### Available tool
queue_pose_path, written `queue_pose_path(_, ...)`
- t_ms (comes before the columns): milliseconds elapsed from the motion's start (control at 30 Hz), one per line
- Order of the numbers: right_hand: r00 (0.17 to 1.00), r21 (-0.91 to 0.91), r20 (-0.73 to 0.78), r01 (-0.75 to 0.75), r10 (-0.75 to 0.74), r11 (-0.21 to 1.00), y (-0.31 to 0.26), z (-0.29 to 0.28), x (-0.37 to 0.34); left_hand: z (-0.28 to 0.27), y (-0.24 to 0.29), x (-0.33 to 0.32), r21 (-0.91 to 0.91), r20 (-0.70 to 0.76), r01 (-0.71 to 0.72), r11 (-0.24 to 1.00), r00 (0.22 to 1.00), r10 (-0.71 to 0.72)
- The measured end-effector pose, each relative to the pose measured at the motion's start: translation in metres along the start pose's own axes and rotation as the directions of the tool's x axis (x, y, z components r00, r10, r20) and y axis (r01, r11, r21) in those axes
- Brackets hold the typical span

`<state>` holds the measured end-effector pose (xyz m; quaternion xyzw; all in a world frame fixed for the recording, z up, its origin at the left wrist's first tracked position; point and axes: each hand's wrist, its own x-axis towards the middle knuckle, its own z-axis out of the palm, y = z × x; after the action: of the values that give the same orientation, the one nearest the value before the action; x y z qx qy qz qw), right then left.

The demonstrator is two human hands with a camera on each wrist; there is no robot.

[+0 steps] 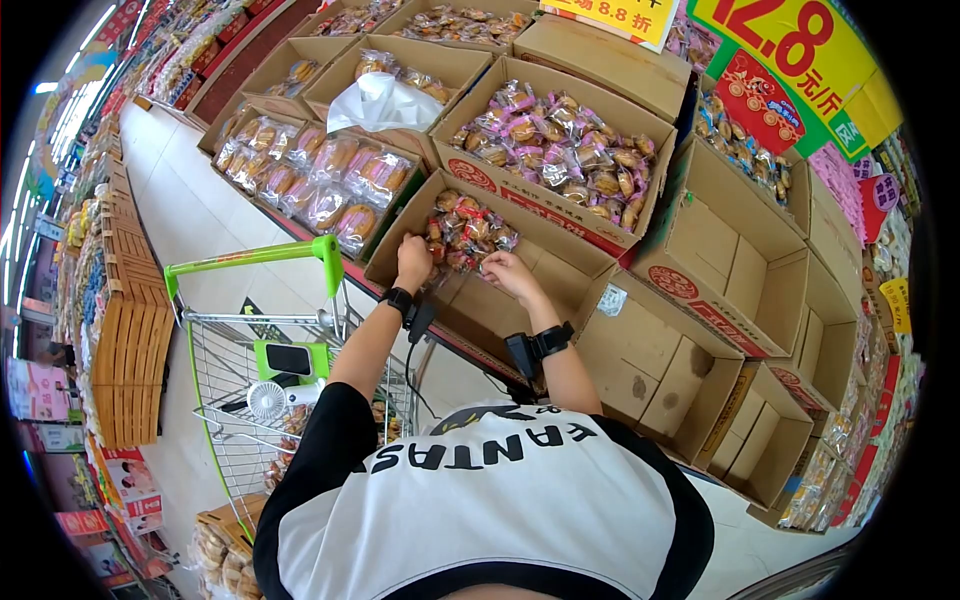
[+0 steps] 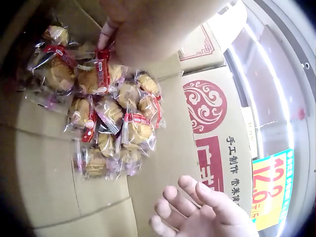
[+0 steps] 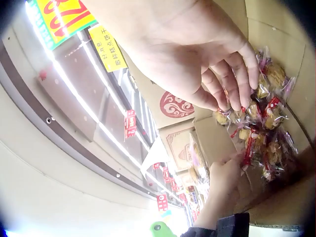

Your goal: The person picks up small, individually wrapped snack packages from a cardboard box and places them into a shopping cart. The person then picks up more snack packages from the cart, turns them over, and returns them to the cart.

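Note:
Red-banded pastries in clear wrappers [image 1: 470, 235] lie heaped in the far left corner of a cardboard box [image 1: 560, 275]. My left hand [image 1: 414, 262] is at the left side of the heap. Its fingertips pinch the red end of a wrapped pastry [image 2: 102, 74] in the left wrist view; the rest of that hand's grip is hidden. My right hand [image 1: 510, 277] hovers at the near right side of the heap, its fingers loosely bent with nothing in them. In the right wrist view its fingertips [image 3: 244, 101] overlap the nearest packets.
Boxes of purple-wrapped pastries [image 1: 560, 145] and large bagged pastries [image 1: 310, 180] stand behind and left. Bare-bottomed boxes [image 1: 640, 350] line the right. A green-handled shopping cart [image 1: 250, 255] stands at the left with a small white fan [image 1: 267, 400] on it.

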<state>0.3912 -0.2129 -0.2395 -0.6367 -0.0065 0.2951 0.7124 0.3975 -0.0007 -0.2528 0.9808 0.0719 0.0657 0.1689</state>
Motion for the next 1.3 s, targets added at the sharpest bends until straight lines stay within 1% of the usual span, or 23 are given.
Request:
queue_pose_path(67,0.999,-0.005,0.037,-0.019,0.019,1.000,0.001,-0.001,0.001,0.005,-0.006,0.001,-0.011,-0.023,-0.020,1.000,1.000,0.020)
queue_pose_path(100,0.999,-0.005,0.037,-0.018,0.018,1.000,0.002,-0.001,0.001,0.005,-0.006,0.001,-0.020,-0.042,-0.041,0.999,0.998,0.040)
queue_pose_path(233,1.000,-0.012,0.015,-0.005,0.005,1.000,0.003,-0.001,0.000,0.002,-0.005,0.001,-0.031,-0.054,-0.035,0.999,0.998,0.034)
queue_pose_path(333,1.000,-0.013,0.017,-0.002,0.002,1.000,0.003,-0.003,-0.001,-0.011,0.003,-0.002,-0.013,-0.032,0.007,1.000,0.999,-0.007)
queue_pose_path(433,0.999,-0.028,0.023,-0.024,0.025,0.999,-0.002,-0.001,-0.005,-0.025,0.011,-0.004,-0.070,-0.026,0.066,0.995,0.997,-0.068)
queue_pose_path(500,0.999,-0.048,0.030,-0.044,0.045,0.998,-0.007,0.002,-0.008,-0.034,0.014,-0.002,-0.157,-0.062,0.000,0.988,0.998,-0.009)
queue_pose_path(567,0.996,-0.048,0.057,-0.062,0.064,0.997,-0.013,0.008,-0.012,-0.046,0.022,-0.006,-0.157,-0.087,-0.018,0.987,0.996,0.004)
queue_pose_path(633,0.997,-0.061,0.059,-0.054,0.057,0.997,-0.014,0.015,-0.014,-0.070,0.040,-0.015,-0.351,-0.077,0.005,0.936,0.996,-0.035)
queue_pose_path(667,0.997,-0.073,0.055,-0.045,0.049,0.996,-0.014,0.019,-0.014,-0.083,0.048,-0.020,-0.350,-0.080,0.009,0.937,0.996,-0.039)
queue_pose_path(733,0.996,-0.074,0.089,-0.014,0.021,0.997,-0.009,0.024,-0.012,-0.104,0.061,-0.034,-0.493,-0.083,-0.053,0.868,0.996,0.014)
queue_pose_path(767,0.993,-0.072,0.116,0.015,-0.006,0.997,-0.006,0.026,-0.011,-0.112,0.066,-0.041,-0.494,-0.087,-0.050,0.868,0.996,0.008)
queue_pose_path(800,0.993,-0.077,0.122,0.015,-0.005,0.997,-0.007,0.030,-0.013,-0.119,0.071,-0.049,-0.573,-0.084,-0.048,0.818,0.996,0.000)
queue_pose_path(867,0.979,0.132,0.202,-0.013,-0.014,0.991,-0.013,0.039,-0.020,-0.131,0.078,-0.066,-0.686,-0.068,-0.031,0.727,0.997,-0.022)
queue_pose_path(900,0.978,0.126,0.210,-0.015,-0.012,0.992,-0.015,0.042,-0.021,-0.135,0.078,-0.074,-0.687,-0.072,-0.027,0.726,0.997,-0.031)
queue_pose_path(967,0.923,0.212,0.349,0.093,-0.164,0.973,-0.019,0.048,-0.024,-0.142,0.077,-0.089,-0.782,-0.104,-0.034,0.623,0.992,-0.077)
queue_pose_path(1000,0.920,0.207,0.358,0.089,-0.161,0.974,-0.025,0.051,-0.028,-0.146,0.073,-0.097,-0.801,-0.100,-0.021,0.599,0.990,-0.099)
queue_pose_path(1033,0.913,0.246,0.360,0.106,-0.192,0.963,-0.031,0.055,-0.032,-0.150,0.071,-0.105,-0.801,-0.104,-0.019,0.598,0.989,-0.109)
queue_pose_path(1067,0.905,0.284,0.362,0.119,-0.222,0.951,-0.037,0.058,-0.037,-0.155,0.070,-0.113,-0.826,-0.095,0.019,0.564,0.980,-0.172)
queue_pose_path(1100,0.901,0.279,0.374,0.115,-0.218,0.954,-0.043,0.061,-0.040,-0.159,0.066,-0.119,-0.849,-0.085,0.053,0.526,0.968,-0.235)
queue_pose_path(1133,0.876,0.279,0.427,0.107,-0.223,0.954,-0.049,0.064,-0.044,-0.154,0.054,-0.124,-0.841,-0.151,-0.016,0.540,0.967,-0.207)
queue_pose_path(1167,0.848,0.279,0.479,0.098,-0.227,0.955,-0.055,0.068,-0.049,-0.156,0.048,-0.130,-0.842,-0.158,-0.014,0.539,0.962,-0.221)
queue_pose_path(1233,0.834,0.229,0.511,0.101,-0.207,0.968,-0.069,0.077,-0.061,-0.166,0.044,-0.143,-0.887,-0.077,0.081,0.455,0.945,-0.318)
queue_pose_path(1300,0.800,0.226,0.558,0.112,-0.223,0.968,-0.070,0.087,-0.065,-0.178,0.044,-0.157,-0.902,-0.071,0.091,0.422,0.933,-0.353)
